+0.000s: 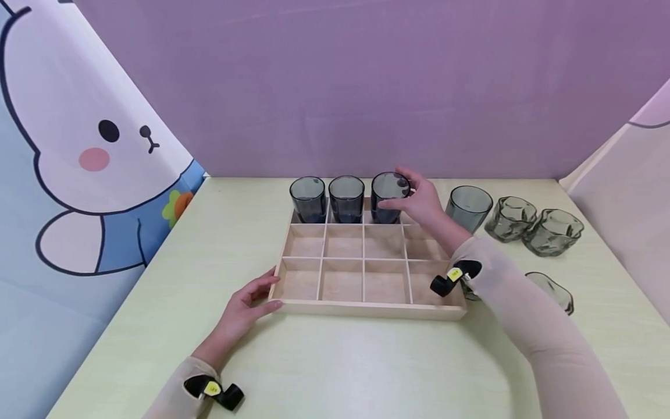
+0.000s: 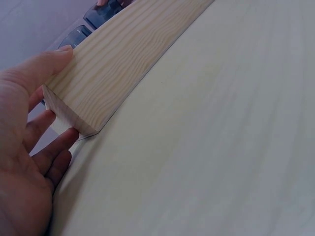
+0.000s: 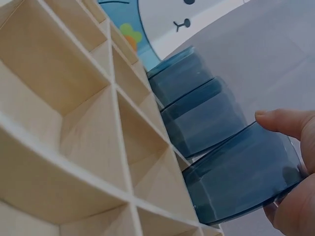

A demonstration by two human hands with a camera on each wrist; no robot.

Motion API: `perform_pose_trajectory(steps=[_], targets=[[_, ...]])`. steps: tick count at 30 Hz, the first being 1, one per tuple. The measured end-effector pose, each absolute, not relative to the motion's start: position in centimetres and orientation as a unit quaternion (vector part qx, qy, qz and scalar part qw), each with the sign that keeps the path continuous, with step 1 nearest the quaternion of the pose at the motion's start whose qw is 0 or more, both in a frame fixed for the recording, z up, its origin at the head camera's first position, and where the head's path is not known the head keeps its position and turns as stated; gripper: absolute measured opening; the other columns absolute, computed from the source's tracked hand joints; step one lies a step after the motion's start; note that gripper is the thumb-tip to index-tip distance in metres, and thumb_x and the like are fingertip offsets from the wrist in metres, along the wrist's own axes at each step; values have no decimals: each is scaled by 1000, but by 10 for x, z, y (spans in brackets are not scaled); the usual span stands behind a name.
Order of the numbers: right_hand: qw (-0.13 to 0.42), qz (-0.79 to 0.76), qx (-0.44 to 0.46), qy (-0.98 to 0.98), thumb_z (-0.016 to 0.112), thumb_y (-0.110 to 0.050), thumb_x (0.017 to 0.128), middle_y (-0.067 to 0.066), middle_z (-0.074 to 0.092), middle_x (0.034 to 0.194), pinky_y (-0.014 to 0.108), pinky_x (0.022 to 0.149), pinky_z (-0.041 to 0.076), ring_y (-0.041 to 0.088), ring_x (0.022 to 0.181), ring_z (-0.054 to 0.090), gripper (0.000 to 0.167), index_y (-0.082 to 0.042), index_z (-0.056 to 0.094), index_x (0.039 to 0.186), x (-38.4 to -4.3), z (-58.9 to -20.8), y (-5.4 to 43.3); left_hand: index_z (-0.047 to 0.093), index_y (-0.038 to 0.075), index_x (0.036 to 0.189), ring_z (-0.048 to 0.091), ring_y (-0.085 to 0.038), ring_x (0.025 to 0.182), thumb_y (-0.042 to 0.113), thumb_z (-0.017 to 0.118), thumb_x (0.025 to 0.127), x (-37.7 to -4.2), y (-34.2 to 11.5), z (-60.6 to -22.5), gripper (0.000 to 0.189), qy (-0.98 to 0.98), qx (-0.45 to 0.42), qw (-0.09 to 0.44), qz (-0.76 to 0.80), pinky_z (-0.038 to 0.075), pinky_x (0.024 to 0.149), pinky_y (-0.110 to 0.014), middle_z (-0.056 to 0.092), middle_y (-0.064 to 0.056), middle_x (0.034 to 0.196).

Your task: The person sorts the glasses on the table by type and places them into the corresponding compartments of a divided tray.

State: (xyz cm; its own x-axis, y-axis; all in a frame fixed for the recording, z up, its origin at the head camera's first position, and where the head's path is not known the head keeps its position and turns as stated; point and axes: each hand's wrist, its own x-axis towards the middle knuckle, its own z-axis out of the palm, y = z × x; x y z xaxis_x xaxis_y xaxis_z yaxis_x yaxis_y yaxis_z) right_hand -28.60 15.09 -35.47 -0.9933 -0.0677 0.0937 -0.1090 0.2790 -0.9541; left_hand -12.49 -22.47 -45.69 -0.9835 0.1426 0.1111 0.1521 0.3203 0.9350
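A wooden compartment tray (image 1: pixel 366 309) lies on the table. My left hand (image 1: pixel 246 304) grips its front left corner, the thumb on the front wall and the fingers at the left side (image 2: pixel 37 128). At the back row, my right hand (image 1: pixel 419 201) holds a smoky grey glass (image 1: pixel 386 203) near its rim, thumb in front and fingers behind. This glass stands nearly upright, its base in the third back compartment from the left; whether it touches the bottom is hidden. Two matching glasses, the left one (image 1: pixel 309 201) and the middle one (image 1: pixel 346 201), fill the compartments beside it.
Right of the tray stands another tall grey glass (image 1: pixel 469 206). Two wavy-rimmed glasses, one nearer (image 1: pixel 510 220) and one farther right (image 1: pixel 553 233), stand close together. A further wavy glass (image 1: pixel 552 291) is partly covered by my right sleeve. Purple cloth (image 1: pixel 366 87) hangs behind the table.
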Motion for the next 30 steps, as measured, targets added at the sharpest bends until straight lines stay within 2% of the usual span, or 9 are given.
perform_pose_trajectory(steps=[6, 13, 21, 30], targets=[[7, 569, 60, -820, 88, -10, 73, 13, 40, 153, 47, 107, 38, 33, 135, 39, 93, -13, 40, 153, -289, -361, 150, 61, -2, 130, 56, -15, 115, 1, 76, 85, -126, -225, -457, 48, -814, -88, 1, -575, 44, 94, -21, 45, -12, 152], [-26, 518, 96, -850, 86, -20, 78, 14, 33, 158, 51, 111, 34, 37, 142, 31, 93, -11, 34, 155, -297, -358, 155, 61, -1, 131, 56, -16, 118, 2, 76, 85, -125, -224, -457, 48, -816, -85, 2, -571, 45, 95, -21, 45, -12, 152], [-51, 515, 106, -849, 84, -22, 81, 13, 37, 156, 50, 107, 38, 36, 139, 35, 92, -11, 31, 156, -305, -360, 162, 61, -1, 131, 56, -18, 117, 3, 76, 85, -125, -225, -457, 48, -816, -87, -2, -571, 45, 95, -21, 44, -13, 152], [-52, 519, 112, -846, 83, -21, 83, 12, 38, 155, 50, 105, 40, 36, 138, 36, 91, -11, 31, 156, -305, -360, 160, 61, -2, 131, 56, -17, 117, 2, 76, 86, -124, -225, -456, 48, -815, -90, 2, -572, 45, 94, -21, 44, -14, 152]])
